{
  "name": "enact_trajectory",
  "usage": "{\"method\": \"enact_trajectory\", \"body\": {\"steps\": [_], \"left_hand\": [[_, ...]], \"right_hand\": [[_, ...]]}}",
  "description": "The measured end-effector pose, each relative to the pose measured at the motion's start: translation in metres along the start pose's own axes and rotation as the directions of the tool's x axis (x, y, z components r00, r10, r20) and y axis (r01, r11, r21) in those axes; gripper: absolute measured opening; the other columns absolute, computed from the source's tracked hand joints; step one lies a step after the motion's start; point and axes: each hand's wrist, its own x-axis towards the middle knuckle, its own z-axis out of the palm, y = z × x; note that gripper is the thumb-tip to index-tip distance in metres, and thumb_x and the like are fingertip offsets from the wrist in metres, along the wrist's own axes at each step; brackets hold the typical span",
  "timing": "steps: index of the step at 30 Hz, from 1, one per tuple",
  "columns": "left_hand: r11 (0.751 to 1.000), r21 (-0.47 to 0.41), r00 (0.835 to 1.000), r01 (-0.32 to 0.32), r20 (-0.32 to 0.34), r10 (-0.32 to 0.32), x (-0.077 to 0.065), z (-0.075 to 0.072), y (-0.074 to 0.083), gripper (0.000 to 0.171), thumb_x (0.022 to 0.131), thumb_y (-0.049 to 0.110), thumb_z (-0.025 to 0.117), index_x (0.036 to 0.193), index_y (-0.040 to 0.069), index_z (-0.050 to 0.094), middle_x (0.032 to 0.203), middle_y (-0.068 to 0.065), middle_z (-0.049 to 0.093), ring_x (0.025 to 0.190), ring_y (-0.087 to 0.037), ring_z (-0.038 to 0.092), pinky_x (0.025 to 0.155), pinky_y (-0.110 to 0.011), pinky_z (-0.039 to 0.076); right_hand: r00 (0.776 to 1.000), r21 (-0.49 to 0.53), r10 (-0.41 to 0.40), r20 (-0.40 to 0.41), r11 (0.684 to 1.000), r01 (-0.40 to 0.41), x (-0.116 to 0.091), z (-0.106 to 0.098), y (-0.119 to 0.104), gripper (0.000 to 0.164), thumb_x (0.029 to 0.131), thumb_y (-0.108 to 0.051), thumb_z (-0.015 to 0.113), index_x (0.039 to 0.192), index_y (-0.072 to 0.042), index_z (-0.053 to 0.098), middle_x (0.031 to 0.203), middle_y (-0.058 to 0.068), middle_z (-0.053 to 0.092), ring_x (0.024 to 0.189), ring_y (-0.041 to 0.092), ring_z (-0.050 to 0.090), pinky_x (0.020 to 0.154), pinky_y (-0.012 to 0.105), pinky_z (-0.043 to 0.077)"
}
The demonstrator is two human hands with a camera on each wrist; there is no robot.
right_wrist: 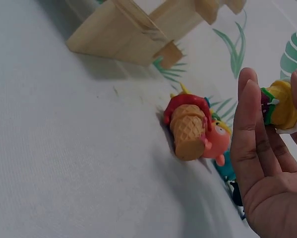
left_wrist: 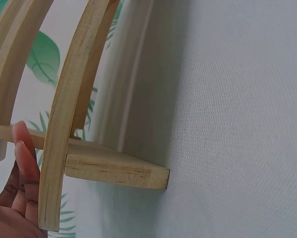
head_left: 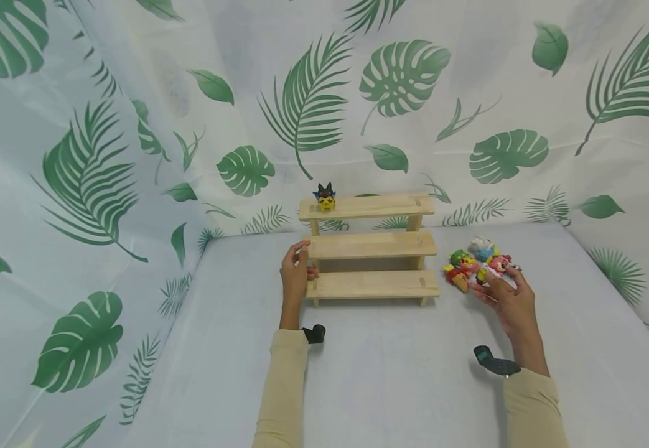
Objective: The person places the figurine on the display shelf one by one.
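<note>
A three-tier wooden shelf (head_left: pixel 371 246) stands on the white surface. At its left end my left hand (head_left: pixel 295 264) grips the frame near the middle tier; in the left wrist view its fingers (left_wrist: pixel 28 166) lie against a wooden upright, with the thumb hidden. My right hand (head_left: pixel 511 302) pinches a small yellow toy figure (right_wrist: pixel 282 106) with green, purple and white parts, raised at a cluster of colourful toy figures (head_left: pixel 461 264). One of these has an ice-cream-cone base (right_wrist: pixel 189 131). On the top tier's left end sits a yellow figure with dark ears (head_left: pixel 326 198).
Leaf-printed white cloth (head_left: pixel 402 81) hangs behind the shelf and along both sides. The white surface (head_left: pixel 391 367) stretches in front of the shelf. A black strapped device is on each wrist.
</note>
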Motion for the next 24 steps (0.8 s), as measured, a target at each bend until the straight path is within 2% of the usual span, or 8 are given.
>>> {"method": "enact_trajectory", "body": {"steps": [3,6,10,13,15,20,24], "left_hand": [[1.0,-0.003,1.0,0.004,0.009,-0.004,0.0,0.0,0.0,0.027,0.103,0.032,0.051,0.121,0.019,0.066,0.094,-0.016,0.067,0.051,-0.021,0.065,0.046,-0.02,0.053],[1.0,-0.01,1.0,0.012,0.022,-0.012,-0.001,-0.001,0.003,0.028,0.103,0.031,0.052,0.122,0.017,0.066,0.094,-0.017,0.067,0.056,-0.033,0.068,0.047,-0.024,0.056],[1.0,-0.018,0.998,0.009,0.056,-0.008,-0.006,-0.005,0.018,0.03,0.103,0.024,0.051,0.125,0.007,0.064,0.098,-0.025,0.066,0.066,-0.05,0.066,0.052,-0.039,0.06],[1.0,-0.004,0.997,0.002,0.078,-0.002,-0.011,-0.007,0.03,0.032,0.104,0.021,0.05,0.127,0.002,0.061,0.101,-0.03,0.065,0.07,-0.054,0.065,0.057,-0.048,0.06],[1.0,0.007,0.996,-0.003,0.085,0.002,-0.012,-0.008,0.033,0.032,0.104,0.02,0.049,0.128,0.002,0.061,0.102,-0.031,0.064,0.071,-0.054,0.065,0.059,-0.05,0.06],[1.0,0.01,0.997,-0.024,0.074,0.023,-0.014,-0.008,0.035,0.032,0.104,0.019,0.048,0.128,0.001,0.06,0.101,-0.029,0.064,0.067,-0.05,0.066,0.055,-0.045,0.06],[1.0,0.0,0.996,-0.017,0.085,0.017,-0.015,-0.008,0.035,0.033,0.104,0.019,0.048,0.129,0.001,0.06,0.102,-0.029,0.065,0.07,-0.053,0.065,0.058,-0.05,0.06]], "right_hand": [[1.0,-0.045,-0.016,0.011,0.999,0.016,0.003,0.001,0.002,0.052,0.096,-0.012,0.062,0.138,-0.02,0.032,0.091,-0.005,0.076,0.076,0.014,0.075,0.068,0.028,0.061],[0.999,-0.128,-0.034,0.007,0.991,0.035,0.006,0.002,0.003,0.063,0.096,-0.016,0.063,0.148,-0.017,0.027,0.094,-0.011,0.075,0.078,0.01,0.074,0.066,0.026,0.061],[0.999,-0.2,-0.054,0.002,0.978,0.053,0.009,0.004,0.003,0.079,0.095,-0.019,0.064,0.157,-0.013,0.015,0.098,-0.019,0.071,0.079,0.005,0.073,0.063,0.021,0.06],[0.998,-0.224,-0.062,-0.003,0.973,0.059,0.01,0.008,0.0,0.083,0.095,-0.019,0.065,0.157,-0.01,0.012,0.099,-0.022,0.068,0.08,0.002,0.071,0.062,0.019,0.059],[0.997,-0.268,-0.071,-0.006,0.961,0.067,0.011,0.012,-0.001,0.082,0.094,-0.021,0.066,0.157,-0.009,0.014,0.1,-0.022,0.066,0.081,0.0,0.069,0.062,0.018,0.059],[0.996,-0.364,-0.093,-0.015,0.928,0.081,0.016,0.024,-0.006,0.069,0.093,-0.029,0.068,0.15,-0.012,0.033,0.104,-0.021,0.064,0.085,-0.002,0.066,0.064,0.016,0.058],[0.995,-0.377,-0.097,-0.035,0.923,0.076,0.02,0.035,-0.009,0.067,0.092,-0.029,0.069,0.149,-0.015,0.037,0.112,-0.017,0.059,0.091,-0.003,0.062,0.067,0.015,0.057]]}}
